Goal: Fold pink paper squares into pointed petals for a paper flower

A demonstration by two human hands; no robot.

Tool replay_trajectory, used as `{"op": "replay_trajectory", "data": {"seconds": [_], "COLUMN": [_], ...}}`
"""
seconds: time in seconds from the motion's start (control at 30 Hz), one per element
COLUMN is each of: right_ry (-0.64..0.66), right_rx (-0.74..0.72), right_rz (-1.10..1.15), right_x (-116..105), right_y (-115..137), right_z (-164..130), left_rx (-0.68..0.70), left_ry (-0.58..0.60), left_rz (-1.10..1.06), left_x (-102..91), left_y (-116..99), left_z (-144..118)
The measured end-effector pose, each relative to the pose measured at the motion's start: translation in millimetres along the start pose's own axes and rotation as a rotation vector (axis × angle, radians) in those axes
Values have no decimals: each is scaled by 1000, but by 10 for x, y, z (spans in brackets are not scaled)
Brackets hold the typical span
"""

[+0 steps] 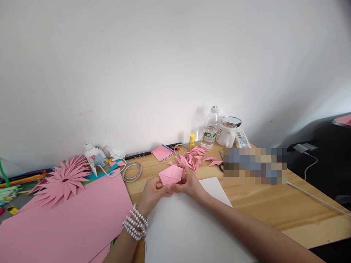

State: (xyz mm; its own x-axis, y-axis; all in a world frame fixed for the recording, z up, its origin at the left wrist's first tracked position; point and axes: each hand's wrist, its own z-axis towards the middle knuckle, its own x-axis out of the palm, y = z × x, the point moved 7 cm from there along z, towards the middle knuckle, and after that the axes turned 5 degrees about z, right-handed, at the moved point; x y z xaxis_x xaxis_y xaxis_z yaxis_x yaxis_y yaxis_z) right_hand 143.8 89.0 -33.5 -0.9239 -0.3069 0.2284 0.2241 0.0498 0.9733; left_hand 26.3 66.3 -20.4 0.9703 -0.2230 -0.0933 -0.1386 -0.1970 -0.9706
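Note:
A folded piece of pink paper (170,174) with crease lines and a point at its left is held up over a white board (189,223). My left hand (155,190), with a beaded bracelet on its wrist, grips the paper's lower left edge. On the right side my right hand (189,182) pinches it between thumb and fingers. Just beyond the hands lies a heap of folded pink paper pieces (192,160). Behind them a square stack of pink paper (162,152) rests near the wall.
At left, pink spiky paper rosettes (64,179) lie on large pink sheets (90,219), near a white bottle (94,155) and a coiled cable (132,171). A glue stick (192,141), water bottle (210,128) and white mug (228,132) stand along the wall. A blurred patch covers something at right.

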Motion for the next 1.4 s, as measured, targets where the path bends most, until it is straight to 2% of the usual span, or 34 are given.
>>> {"op": "replay_trajectory", "data": {"seconds": [0.27,0.73,1.03,1.23,1.4], "right_ry": [41,55,31,10,15], "right_rx": [17,25,68,88,81], "right_rz": [76,63,143,128,125], "right_x": [37,19,8,-14,-11], "right_y": [68,28,-1,-7,9], "right_z": [-18,11,15,17,15], "left_rx": [-16,-70,-77,-113,-80], "left_ry": [90,54,73,151,130], "left_rz": [-102,-123,-197,-241,-187], "left_x": [-2,29,37,74,67], "left_y": [28,63,82,67,71], "left_z": [-14,-22,-20,-25,-19]}}
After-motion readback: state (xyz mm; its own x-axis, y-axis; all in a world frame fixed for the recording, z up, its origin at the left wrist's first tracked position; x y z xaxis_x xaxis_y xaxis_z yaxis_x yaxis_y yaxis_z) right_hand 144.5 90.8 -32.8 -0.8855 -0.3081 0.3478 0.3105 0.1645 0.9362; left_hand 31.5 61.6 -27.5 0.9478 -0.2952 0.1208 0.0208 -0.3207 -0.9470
